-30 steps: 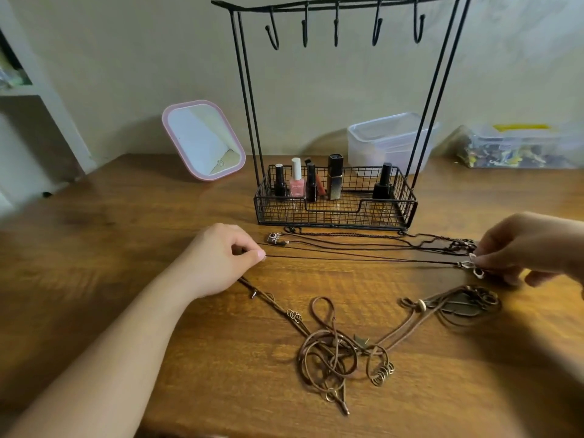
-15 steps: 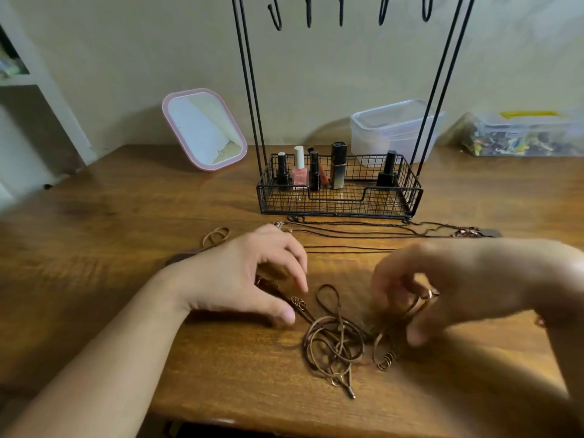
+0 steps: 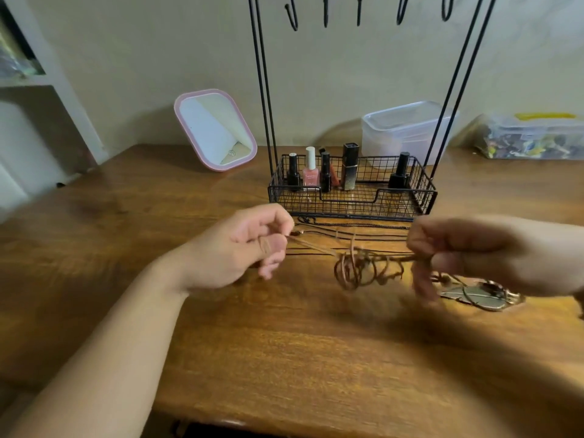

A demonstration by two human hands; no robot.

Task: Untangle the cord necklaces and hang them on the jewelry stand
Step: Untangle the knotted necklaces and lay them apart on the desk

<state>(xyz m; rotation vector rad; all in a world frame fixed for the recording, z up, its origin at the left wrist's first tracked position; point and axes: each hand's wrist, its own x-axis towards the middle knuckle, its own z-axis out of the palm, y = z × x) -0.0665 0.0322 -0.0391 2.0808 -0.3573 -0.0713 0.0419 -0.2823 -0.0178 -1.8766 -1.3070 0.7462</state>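
A tangle of brown cord necklaces [image 3: 360, 270] hangs just above the wooden table [image 3: 284, 358], stretched between my hands. My left hand [image 3: 240, 248] pinches one cord end between thumb and forefinger. My right hand [image 3: 467, 248], blurred, grips the other side of the tangle. A metal leaf pendant [image 3: 474, 295] with rings lies on the table under my right hand. Thin dark cord necklaces [image 3: 363, 230] lie straight on the table in front of the black wire jewelry stand [image 3: 350, 197]. The stand's hooks [image 3: 358, 11] at the top edge are bare.
The stand's basket holds several nail polish bottles [image 3: 311, 172]. A pink-framed mirror [image 3: 215, 129] leans at the back left. A clear plastic tub [image 3: 407, 128] and a box of small items [image 3: 531, 137] sit at the back right. White shelving [image 3: 38, 90] stands at left.
Both hands left the dark necklace, took hold of the brown tangle and lifted it off the table, pulling it apart sideways. The view tilted down.
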